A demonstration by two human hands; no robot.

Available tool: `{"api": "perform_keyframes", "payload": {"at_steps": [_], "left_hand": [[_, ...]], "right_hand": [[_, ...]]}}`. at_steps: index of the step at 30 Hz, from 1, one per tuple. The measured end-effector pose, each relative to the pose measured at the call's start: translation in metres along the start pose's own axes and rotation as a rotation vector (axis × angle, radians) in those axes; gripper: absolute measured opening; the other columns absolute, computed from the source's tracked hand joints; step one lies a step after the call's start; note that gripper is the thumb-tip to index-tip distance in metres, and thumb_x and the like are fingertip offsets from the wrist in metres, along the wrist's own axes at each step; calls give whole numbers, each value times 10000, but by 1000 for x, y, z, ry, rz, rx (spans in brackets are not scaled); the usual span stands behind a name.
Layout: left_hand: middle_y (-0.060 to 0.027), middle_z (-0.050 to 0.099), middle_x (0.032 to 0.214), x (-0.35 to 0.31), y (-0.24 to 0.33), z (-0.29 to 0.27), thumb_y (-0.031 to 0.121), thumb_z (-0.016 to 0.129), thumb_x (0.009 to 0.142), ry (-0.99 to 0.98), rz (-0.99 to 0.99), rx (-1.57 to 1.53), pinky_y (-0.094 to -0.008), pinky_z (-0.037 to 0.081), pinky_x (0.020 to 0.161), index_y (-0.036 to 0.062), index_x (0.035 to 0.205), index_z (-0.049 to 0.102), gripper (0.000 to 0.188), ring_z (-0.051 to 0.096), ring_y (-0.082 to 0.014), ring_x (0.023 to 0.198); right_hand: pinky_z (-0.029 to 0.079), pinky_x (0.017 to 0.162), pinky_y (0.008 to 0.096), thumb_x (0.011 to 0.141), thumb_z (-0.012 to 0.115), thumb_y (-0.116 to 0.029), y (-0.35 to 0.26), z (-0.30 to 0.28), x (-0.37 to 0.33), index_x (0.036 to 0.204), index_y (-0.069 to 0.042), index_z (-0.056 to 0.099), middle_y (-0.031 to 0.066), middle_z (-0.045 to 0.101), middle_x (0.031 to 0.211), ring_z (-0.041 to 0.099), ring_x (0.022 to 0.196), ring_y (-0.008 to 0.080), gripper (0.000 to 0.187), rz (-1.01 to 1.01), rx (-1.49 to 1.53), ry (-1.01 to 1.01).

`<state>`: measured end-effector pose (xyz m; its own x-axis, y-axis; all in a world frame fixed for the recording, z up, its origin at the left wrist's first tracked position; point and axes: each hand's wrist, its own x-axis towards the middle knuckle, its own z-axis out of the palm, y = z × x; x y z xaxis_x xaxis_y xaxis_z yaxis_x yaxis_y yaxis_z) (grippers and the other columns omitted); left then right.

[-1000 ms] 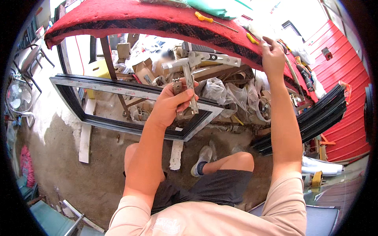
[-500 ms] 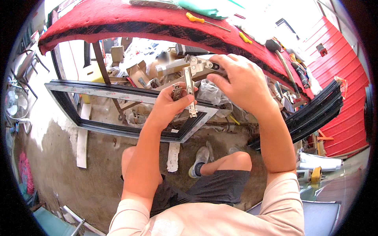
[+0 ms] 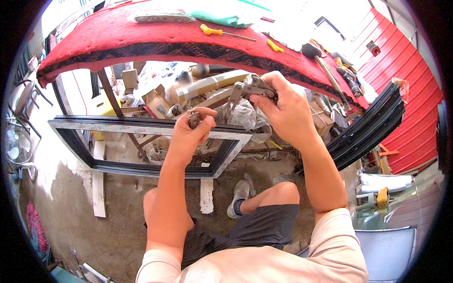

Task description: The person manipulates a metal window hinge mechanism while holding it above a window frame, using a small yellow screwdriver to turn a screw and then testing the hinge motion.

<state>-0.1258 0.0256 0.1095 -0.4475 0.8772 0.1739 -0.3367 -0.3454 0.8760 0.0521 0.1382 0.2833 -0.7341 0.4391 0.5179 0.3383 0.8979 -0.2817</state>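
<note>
My right hand (image 3: pixel 287 112) is closed on one end of a jointed metal window hinge (image 3: pixel 255 86), whose flat arm hangs down to the left. To its left, my left hand (image 3: pixel 188 134) pinches a small metal fitting (image 3: pixel 194 120), partly hidden by the fingers. The hinge arm's lower end is apart from my left fingers. Below and beyond both hands, a dark window frame with a pale film-covered edge (image 3: pixel 141 126) stands upright, its near right corner under my hands.
Above the frame is a red cloth-covered bench (image 3: pixel 141 45) with a yellow-handled screwdriver (image 3: pixel 211 30), a mallet (image 3: pixel 311 51) and a power drill (image 3: pixel 349 81). Black profiles (image 3: pixel 363 129) lean at the right. Cardboard boxes (image 3: pixel 158 101) and plastic bags lie under the bench. A fan (image 3: pixel 19 144) stands far left.
My left hand has let go of the hinge's long arm and moved left and down with the small fitting. The hinge has swung and stays in my right hand. The view has shifted slightly.
</note>
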Motion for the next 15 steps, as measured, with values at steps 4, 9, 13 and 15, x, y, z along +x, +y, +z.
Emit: {"api": "perform_keyframes", "payload": {"at_steps": [4, 9, 13, 15], "left_hand": [[-31, 718, 935, 1, -3, -4, 395, 647, 1076, -110, -128, -135, -203, 333, 505, 26, 1267, 697, 418, 571, -65, 661], [-104, 764, 1140, -4, -2, 11, 475, 595, 1089, -213, -185, -433, -191, 385, 536, -12, 1409, 615, 583, 714, -125, 883], [-128, 766, 1136, -3, -10, 26, 328, 636, 1077, -43, -201, -466, -246, 562, 640, -12, 1404, 624, 472, 745, -175, 939], [-119, 769, 1098, -2, -16, 25, 275, 666, 1056, 11, -232, -446, -281, 597, 692, -6, 1368, 642, 421, 754, -184, 934]], "right_hand": [[566, 762, 447, 855, 766, -90, 9, 10, -24, 1065, -73, 624, 132, 702, 936, 710, 870, 379, 255, -151, 9, 94], [537, 731, 450, 703, 745, 0, 5, 40, -62, 1021, -97, 617, 110, 659, 890, 673, 820, 351, 356, -325, -79, -10], [526, 756, 462, 691, 772, -31, 17, 69, -82, 1048, -106, 601, 81, 648, 881, 657, 825, 343, 403, -348, -86, -114], [525, 780, 466, 695, 772, -31, 22, 75, -88, 1071, -104, 601, 87, 652, 903, 658, 853, 342, 419, -335, -52, -164]]}}
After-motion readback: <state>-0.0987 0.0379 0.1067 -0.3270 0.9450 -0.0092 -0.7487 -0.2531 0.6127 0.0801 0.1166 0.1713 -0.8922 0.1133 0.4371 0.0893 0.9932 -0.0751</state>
